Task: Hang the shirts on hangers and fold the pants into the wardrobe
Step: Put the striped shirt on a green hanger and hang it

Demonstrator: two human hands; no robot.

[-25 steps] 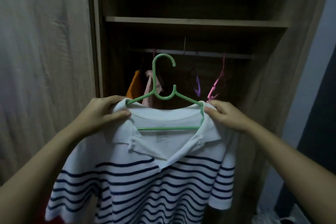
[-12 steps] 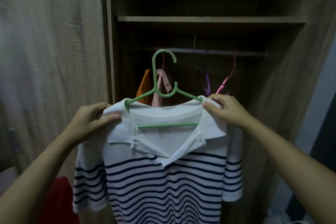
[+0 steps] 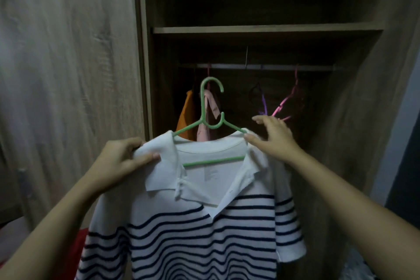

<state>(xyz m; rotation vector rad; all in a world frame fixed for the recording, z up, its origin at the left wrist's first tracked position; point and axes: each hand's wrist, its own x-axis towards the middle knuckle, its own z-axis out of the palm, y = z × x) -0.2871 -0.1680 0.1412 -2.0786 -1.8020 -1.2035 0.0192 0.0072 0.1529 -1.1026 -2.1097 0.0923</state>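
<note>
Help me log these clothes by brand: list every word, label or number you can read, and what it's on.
None can be read.
Neck label inside the striped polo shirt: faint pale print, too blurred to read.
Green hanger, hanging clothes, wardrobe: no writing shows.

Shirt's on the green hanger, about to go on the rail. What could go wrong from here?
1. Only the left hand has a firm grip on the striped shirt. The right hand is spread, thumb barely on the shoulder, so the green hanger could tip and shed that side.
2. The hook sits below the rail, right in front of the pink garment, and could snag it going up.
</note>
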